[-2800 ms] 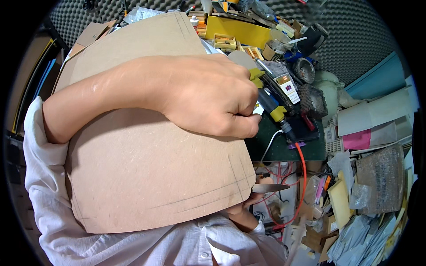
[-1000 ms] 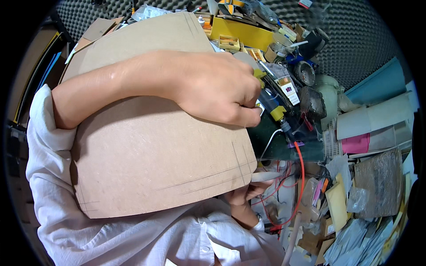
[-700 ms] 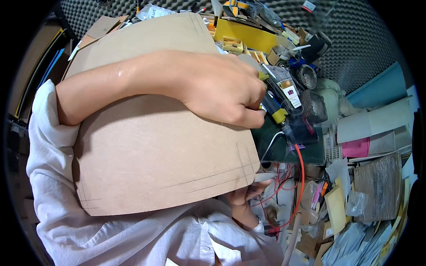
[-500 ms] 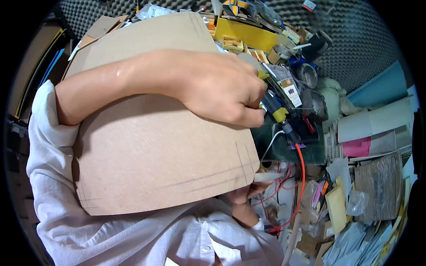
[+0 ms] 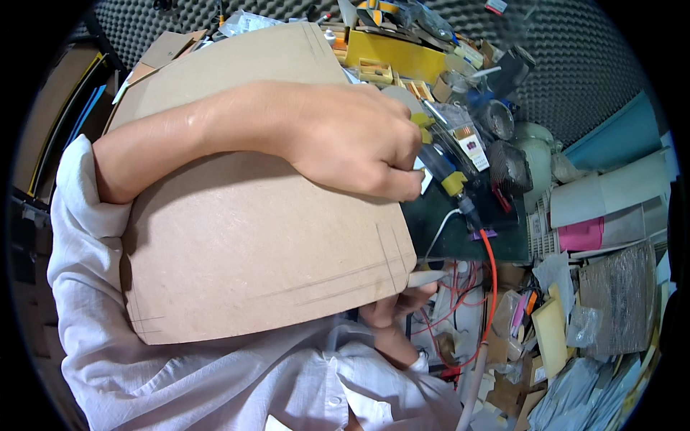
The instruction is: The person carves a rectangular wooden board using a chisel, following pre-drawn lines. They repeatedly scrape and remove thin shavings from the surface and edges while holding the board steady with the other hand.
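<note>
My left hand (image 5: 352, 144) lies across a large tan board (image 5: 251, 237), its fingers closed over the right edge. Pencil lines run near the board's rounded corners. Below the lower right corner, my right hand (image 5: 395, 309) is partly hidden by the board, fingers curled round a flat, tapered grey tool (image 5: 428, 277) that meets that corner; it looks like a file. Just right of my left hand lies a yellow and dark power tool (image 5: 449, 179) with an orange hose (image 5: 492, 266).
A dark green mat (image 5: 510, 237) lies under crowded tools, wooden trays (image 5: 375, 70) and a yellow panel (image 5: 395, 52). Cardboard sheets and boards (image 5: 162, 54) lean at the upper left. Piled panels, packets and offcuts (image 5: 553, 330) fill the right side, near loose red cables (image 5: 453, 302).
Since 2.8 seconds ago the board has shifted up, along with my left arm. My right hand and the grey tool have risen too, with the tool at a slightly different angle.
</note>
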Demonstrator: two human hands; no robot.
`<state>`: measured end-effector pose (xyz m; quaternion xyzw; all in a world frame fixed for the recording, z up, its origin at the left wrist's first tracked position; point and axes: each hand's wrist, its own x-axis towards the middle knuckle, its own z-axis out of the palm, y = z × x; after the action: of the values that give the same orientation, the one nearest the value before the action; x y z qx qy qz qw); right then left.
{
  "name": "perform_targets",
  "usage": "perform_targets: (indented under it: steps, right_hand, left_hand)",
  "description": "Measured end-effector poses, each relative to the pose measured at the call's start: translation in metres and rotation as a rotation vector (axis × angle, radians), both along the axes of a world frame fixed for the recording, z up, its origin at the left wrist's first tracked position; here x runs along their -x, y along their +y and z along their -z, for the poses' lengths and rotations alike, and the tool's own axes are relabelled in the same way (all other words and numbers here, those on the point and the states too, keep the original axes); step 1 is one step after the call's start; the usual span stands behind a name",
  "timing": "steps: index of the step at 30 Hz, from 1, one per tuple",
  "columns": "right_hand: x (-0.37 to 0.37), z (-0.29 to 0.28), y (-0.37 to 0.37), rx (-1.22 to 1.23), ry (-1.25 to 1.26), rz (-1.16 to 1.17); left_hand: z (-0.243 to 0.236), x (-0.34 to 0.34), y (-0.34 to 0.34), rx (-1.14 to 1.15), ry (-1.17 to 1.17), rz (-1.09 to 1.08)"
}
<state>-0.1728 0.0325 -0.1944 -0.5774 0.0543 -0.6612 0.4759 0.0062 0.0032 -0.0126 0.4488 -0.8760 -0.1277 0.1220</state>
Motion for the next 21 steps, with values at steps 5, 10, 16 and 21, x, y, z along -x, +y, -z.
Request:
perform_targets:
  steps: [5, 10, 16, 21]
  right_hand:
    - [-0.0008, -0.0020, -0.0052, 0.065, -0.029, -0.034]
    - [0.0015, -0.0045, -0.0067, 0.133, 0.022, -0.023]
    - [0.0028, -0.0022, -0.0006, 0.096, 0.031, 0.020]
    - [0.0015, 0.0014, 0.0001, 0.057, 0.038, 0.066]
  left_hand:
    - [-0.0011, 0.0000, -0.0001, -0.004, -0.023, -0.007]
    - [-0.0018, 0.0009, -0.0002, 0.000, -0.017, -0.020]
    - [-0.0008, 0.0010, 0.0002, 0.003, -0.010, -0.006]
    - [-0.0011, 0.0000, 0.0003, 0.001, -0.038, -0.029]
